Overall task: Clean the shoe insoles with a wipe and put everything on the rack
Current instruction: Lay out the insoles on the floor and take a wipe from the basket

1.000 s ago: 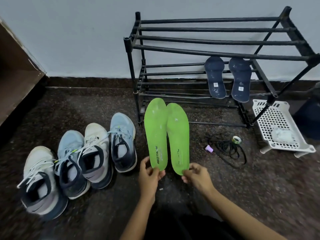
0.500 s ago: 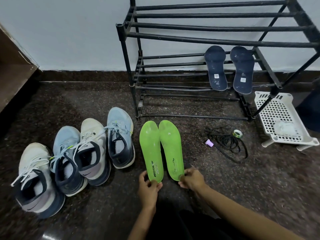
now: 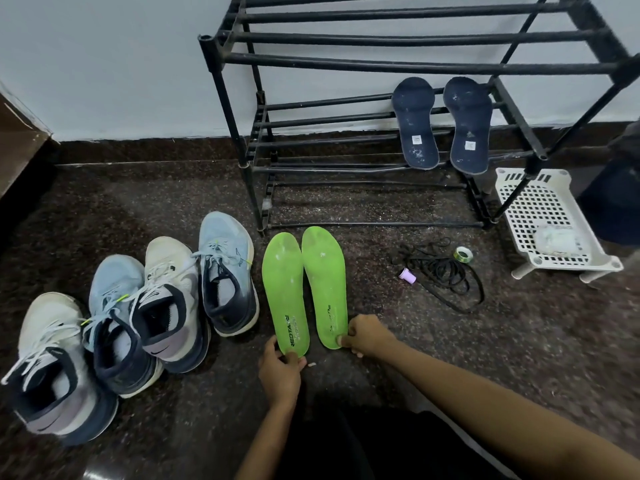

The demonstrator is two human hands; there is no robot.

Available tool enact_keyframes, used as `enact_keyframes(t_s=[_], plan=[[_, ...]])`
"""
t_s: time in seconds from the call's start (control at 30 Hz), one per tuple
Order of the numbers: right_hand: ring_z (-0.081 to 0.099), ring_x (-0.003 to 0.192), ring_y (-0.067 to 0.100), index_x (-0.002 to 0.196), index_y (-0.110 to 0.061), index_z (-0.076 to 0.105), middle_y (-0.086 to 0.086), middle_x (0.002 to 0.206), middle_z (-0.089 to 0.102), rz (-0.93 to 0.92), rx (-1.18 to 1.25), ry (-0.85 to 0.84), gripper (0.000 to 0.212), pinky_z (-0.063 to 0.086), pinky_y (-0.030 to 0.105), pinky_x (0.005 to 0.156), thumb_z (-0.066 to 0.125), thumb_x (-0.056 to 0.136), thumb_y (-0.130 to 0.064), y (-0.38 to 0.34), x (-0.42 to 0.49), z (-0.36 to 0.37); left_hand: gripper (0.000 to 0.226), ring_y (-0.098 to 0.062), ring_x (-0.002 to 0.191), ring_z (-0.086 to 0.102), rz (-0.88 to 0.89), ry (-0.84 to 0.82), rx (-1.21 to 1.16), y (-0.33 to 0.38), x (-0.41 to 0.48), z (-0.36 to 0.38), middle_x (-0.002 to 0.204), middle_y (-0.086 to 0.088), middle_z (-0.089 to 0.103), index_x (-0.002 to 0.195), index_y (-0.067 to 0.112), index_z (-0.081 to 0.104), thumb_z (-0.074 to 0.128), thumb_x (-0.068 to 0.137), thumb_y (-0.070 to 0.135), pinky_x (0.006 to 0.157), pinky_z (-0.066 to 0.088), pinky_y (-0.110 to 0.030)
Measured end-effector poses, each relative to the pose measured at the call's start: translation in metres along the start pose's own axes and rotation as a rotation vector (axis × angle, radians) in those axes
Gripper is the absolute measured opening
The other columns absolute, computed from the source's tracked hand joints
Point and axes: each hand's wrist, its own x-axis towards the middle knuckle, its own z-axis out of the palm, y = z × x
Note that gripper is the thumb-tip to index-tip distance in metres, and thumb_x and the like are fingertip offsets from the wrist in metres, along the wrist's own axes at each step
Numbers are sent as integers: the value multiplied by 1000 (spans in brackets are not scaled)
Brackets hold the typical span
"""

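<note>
Insoles point(image 3: 285, 292) lie side by side on the floor point(image 3: 519, 341), nearer than the rack point(image 3: 415, 67), your left hand point(image 3: 280, 368) and right hand point(image 3: 367, 336) each pinching one heel end; they look light and bendy, so lift from mid-length.

This looks like a home: the shoe corner of a hallway or room. A black tubular rack point(image 3: 415, 67) stands against a plain pale painted wall point(image 3: 104, 64), on a dark speckled stone floor point(image 3: 173, 202) with a skirting point(image 3: 156, 148) of the same stone. Everyday footwear lies around it: four sneakers point(image 3: 166, 299) in a row left of the rack's front-left leg, navy insoles point(image 3: 415, 126) leaning on its middle bars, green insoles point(image 3: 284, 289) on the floor before it. A white perforated plastic stand point(image 3: 530, 209) and a wooden furniture edge point(image 3: 17, 140) — ordinary household pieces — sit at either side.
</note>
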Motion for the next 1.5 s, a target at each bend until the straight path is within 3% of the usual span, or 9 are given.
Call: enact_keyframes(t_s=[0.13, 0.33, 0.5, 0.7, 0.8, 0.9, 1.1, 1.27, 1.5], plan=[[65, 75, 26, 62, -19, 52, 12, 78, 68, -12, 54, 51, 35, 54, 35, 74, 62, 84, -44, 0, -1, -4, 43, -35, 94, 64, 48, 67, 207, 16, -15, -4, 123, -21, 51, 137, 9, 48, 55, 95, 12, 70, 43, -23], [62, 73, 18, 66, -21, 57, 2, 71, 63, -12, 203, 253, 18, 46, 26, 68, 62, 83, -27, 18, -6, -21, 39, -35, 103, 57, 219, 2, 270, 54, -38, 22, 121, -15, 48, 123, 6, 52, 67, 88, 14, 81, 39, -31], [54, 57, 8, 77, -14, 61, -3, 64, 60, -27, 409, 429, 12, 36, 7, 52, 54, 83, -6, 29, -5, -55, 37, -24, 99, 54, 335, -184, 277, 100, -36, 66, 117, -9, 53, 123, 9, 53, 65, 89, 19, 84, 40, -30], [66, 65, 18, 84, -14, 61, 6, 74, 69, 62, 946, 718, 5, 56, 38, 70, 56, 83, -15, 33, 15, -120, 37, -24, 91, 67, 285, -409, 92, 169, -18, 134, 101, -4, 68, 109, 18, 54, 63, 82, 43, 87, 56, -44], [61, 58, 17, 86, -7, 57, 9, 72, 65, 61, 1274, 834, 12, 54, 35, 65, 51, 87, -17, 36, 17, -163, 32, -16, 72, 63, 203, -487, -77, 212, -14, 161, 79, 1, 62, 108, 7, 59, 60, 91, 34, 82, 59, -41], [60, 61, 18, 84, -8, 54, 10, 76, 63, 30, 1451, 887, 21, 52, 29, 60, 53, 92, -27, 37, 16, -204, 27, -19, 72, 58, 177, -525, -189, 259, -13, 177, 67, -1, 54, 75, 15, 53, 57, 96, 31, 88, 55, -42], [60, 57, 18, 74, -7, 53, 12, 74, 62, 76, 1542, 888, 29, 50, 25, 57, 54, 92, -30, 29, 14, -260, 31, -16, 72, 62, 36, -518, -336, 321, -8, 193, 76, -3, 56, 72, 14, 47, 63, 94, 28, 91, 54, -34], [63, 53, 16, 90, -3, 60, 13, 82, 70, 120, 1560, 895, 22, 44, 19, 42, 61, 87, -24, 34, 17, -281, 33, -23, 99, 69, -85, -513, -478, 343, -13, 200, 121, -10, 63, 120, -1, 56, 66, 93, 14, 83, 57, -25], [67, 57, 18, 85, -4, 53, 16, 99, 69, 168, 1544, 891, 11, 58, 29, 60, 63, 84, 0, 35, 14, -290, 20, -21, 86, 69, -77, -482, -475, 339, -10, 193, 118, -16, 66, 105, -1, 59, 64, 87, -7, 60, 57, -19]])
